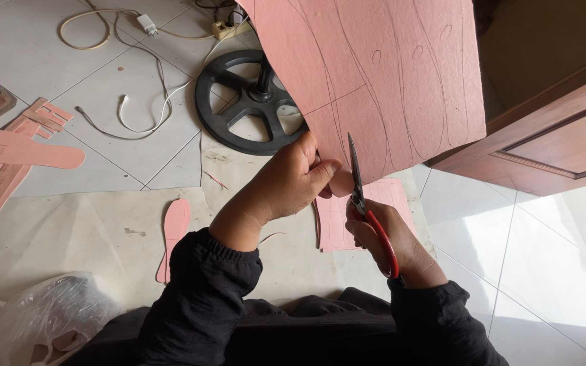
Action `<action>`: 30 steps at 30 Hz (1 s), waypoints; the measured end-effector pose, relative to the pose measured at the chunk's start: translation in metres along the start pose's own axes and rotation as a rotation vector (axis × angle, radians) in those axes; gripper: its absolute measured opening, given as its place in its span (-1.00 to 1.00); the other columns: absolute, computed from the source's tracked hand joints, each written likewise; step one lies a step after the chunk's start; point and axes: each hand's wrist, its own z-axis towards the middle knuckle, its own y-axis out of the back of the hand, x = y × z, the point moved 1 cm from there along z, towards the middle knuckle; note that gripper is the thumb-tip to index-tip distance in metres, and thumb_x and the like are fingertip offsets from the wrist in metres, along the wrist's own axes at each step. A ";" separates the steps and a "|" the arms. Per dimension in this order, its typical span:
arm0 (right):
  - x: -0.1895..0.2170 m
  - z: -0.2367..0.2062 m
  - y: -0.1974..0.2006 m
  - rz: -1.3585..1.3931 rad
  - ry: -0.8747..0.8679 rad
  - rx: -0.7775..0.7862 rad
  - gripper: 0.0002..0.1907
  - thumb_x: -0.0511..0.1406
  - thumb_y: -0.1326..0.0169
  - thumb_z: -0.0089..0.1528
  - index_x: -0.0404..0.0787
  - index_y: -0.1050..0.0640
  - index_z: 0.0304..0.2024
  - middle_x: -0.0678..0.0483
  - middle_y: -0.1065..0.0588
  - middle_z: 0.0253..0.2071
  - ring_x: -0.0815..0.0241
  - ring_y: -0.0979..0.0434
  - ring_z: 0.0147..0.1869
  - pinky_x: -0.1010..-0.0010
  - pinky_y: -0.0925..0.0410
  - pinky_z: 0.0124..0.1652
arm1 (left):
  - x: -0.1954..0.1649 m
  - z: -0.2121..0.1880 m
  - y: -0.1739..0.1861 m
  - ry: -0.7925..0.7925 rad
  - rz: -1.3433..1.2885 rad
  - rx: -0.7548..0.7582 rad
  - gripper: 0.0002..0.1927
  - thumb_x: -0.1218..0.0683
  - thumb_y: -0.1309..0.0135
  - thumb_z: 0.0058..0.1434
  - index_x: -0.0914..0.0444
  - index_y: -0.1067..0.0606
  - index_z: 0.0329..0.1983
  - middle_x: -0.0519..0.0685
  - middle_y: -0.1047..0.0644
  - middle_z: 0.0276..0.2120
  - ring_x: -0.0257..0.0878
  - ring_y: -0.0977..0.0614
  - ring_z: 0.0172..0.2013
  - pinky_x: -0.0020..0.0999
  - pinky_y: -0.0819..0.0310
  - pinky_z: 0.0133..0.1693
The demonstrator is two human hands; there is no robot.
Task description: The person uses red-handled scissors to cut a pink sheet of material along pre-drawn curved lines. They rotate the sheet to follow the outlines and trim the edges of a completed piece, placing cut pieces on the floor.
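Note:
My left hand pinches the lower edge of a large pink sheet marked with pencil outlines of shoe-sole shapes. My right hand grips red-handled scissors, whose blades point up and cut into the sheet's bottom edge just right of my left thumb. Both arms wear black sleeves.
A cut pink insole shape and a pink offcut lie on the pale mat below. More pink insoles and strips lie left. A black fan base, white cables, a plastic bag and a wooden door surround me.

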 end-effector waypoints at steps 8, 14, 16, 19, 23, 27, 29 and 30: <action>-0.004 0.000 -0.004 0.043 0.031 -0.022 -0.82 -0.25 -0.04 0.14 -0.25 -0.43 -0.44 0.09 -0.38 -0.57 0.26 -0.40 -0.50 0.38 -0.37 -0.46 | 0.008 0.002 0.001 0.046 -0.003 0.022 -0.69 0.16 0.05 0.37 0.45 -0.32 0.09 0.15 -0.65 -0.25 -0.24 -0.74 -0.34 -0.38 -0.70 -0.33; -0.008 0.003 -0.004 -0.067 0.010 -0.062 -0.77 -0.22 -0.04 0.14 -0.26 -0.48 -0.50 0.09 -0.39 -0.66 0.26 -0.37 -0.59 0.38 -0.32 -0.54 | 0.012 0.003 0.002 -0.027 -0.096 0.030 -0.68 0.19 0.05 0.36 0.44 -0.31 0.12 0.13 -0.64 -0.16 -0.25 -0.72 -0.29 -0.39 -0.70 -0.34; -0.009 0.003 -0.004 -0.073 0.009 -0.060 -0.75 -0.21 -0.04 0.15 -0.27 -0.48 -0.50 0.09 -0.39 -0.67 0.26 -0.38 -0.60 0.38 -0.33 -0.55 | 0.013 0.003 0.003 0.023 -0.054 0.021 -0.68 0.18 0.05 0.35 0.44 -0.31 0.11 0.13 -0.64 -0.18 -0.25 -0.73 -0.33 -0.39 -0.68 -0.37; -0.012 0.003 -0.003 -0.116 0.011 -0.074 -0.75 -0.21 -0.05 0.14 -0.28 -0.50 -0.48 0.08 -0.39 -0.66 0.26 -0.36 -0.60 0.36 -0.31 -0.54 | 0.012 0.002 0.003 0.008 -0.042 0.018 -0.66 0.18 0.05 0.35 0.44 -0.29 0.13 0.12 -0.64 -0.18 -0.27 -0.74 -0.32 -0.41 -0.70 -0.37; -0.016 0.005 -0.002 -0.146 0.097 -0.106 -0.75 -0.22 -0.07 0.15 -0.31 -0.52 -0.46 0.08 -0.41 -0.64 0.28 -0.35 -0.56 0.37 -0.30 -0.51 | 0.010 0.001 0.004 -0.001 -0.033 0.018 -0.63 0.16 0.04 0.36 0.42 -0.28 0.16 0.12 -0.64 -0.19 -0.28 -0.73 -0.35 -0.43 -0.66 -0.40; -0.021 0.005 -0.002 -0.164 0.099 -0.123 -0.75 -0.25 -0.07 0.15 -0.34 -0.51 -0.48 0.06 -0.41 -0.65 0.26 -0.34 -0.56 0.36 -0.30 -0.51 | 0.014 0.001 0.004 0.057 -0.029 0.006 -0.63 0.14 0.04 0.33 0.38 -0.29 0.15 0.08 -0.62 -0.22 -0.29 -0.71 -0.38 -0.40 -0.56 -0.52; -0.020 0.005 -0.001 -0.170 0.080 -0.133 -0.75 -0.25 -0.08 0.16 -0.34 -0.50 -0.49 0.05 -0.40 -0.65 0.26 -0.33 -0.57 0.36 -0.30 -0.51 | 0.019 0.002 0.003 0.110 -0.039 -0.009 -0.64 0.12 0.04 0.32 0.37 -0.32 0.13 0.06 -0.61 -0.25 -0.27 -0.69 -0.40 -0.34 -0.44 -0.62; -0.020 0.005 -0.001 -0.157 0.079 -0.131 -0.75 -0.25 -0.07 0.16 -0.34 -0.51 -0.48 0.05 -0.40 -0.64 0.27 -0.33 -0.57 0.36 -0.30 -0.51 | 0.021 0.003 0.004 0.063 -0.056 -0.022 -0.68 0.08 0.05 0.38 0.38 -0.38 0.10 0.06 -0.62 -0.24 -0.29 -0.68 -0.35 -0.37 -0.52 -0.51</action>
